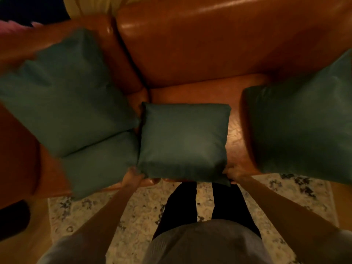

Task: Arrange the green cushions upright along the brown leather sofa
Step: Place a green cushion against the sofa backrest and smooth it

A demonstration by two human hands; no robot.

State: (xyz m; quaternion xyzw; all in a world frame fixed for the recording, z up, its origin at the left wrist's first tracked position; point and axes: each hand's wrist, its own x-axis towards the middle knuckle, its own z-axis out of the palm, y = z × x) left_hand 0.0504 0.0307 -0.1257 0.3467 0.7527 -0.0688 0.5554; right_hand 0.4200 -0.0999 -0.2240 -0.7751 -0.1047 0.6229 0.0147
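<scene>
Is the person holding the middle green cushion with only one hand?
No: the left hand and the right hand each grip a near corner of the middle cushion.

Dim warm light, blurred, warped edges.

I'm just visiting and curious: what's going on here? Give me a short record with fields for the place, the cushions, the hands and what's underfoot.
place: brown leather sofa, seen from above by a person standing in front of it
cushions: four green ones in view
held cushion: middle cushion, gripped at its two near corners
left hand: on the near left corner
right hand: on the near right corner
other cushions: large left cushion overlapping a lower left cushion; right cushion at the seat's right
underfoot: patterned rug
</scene>
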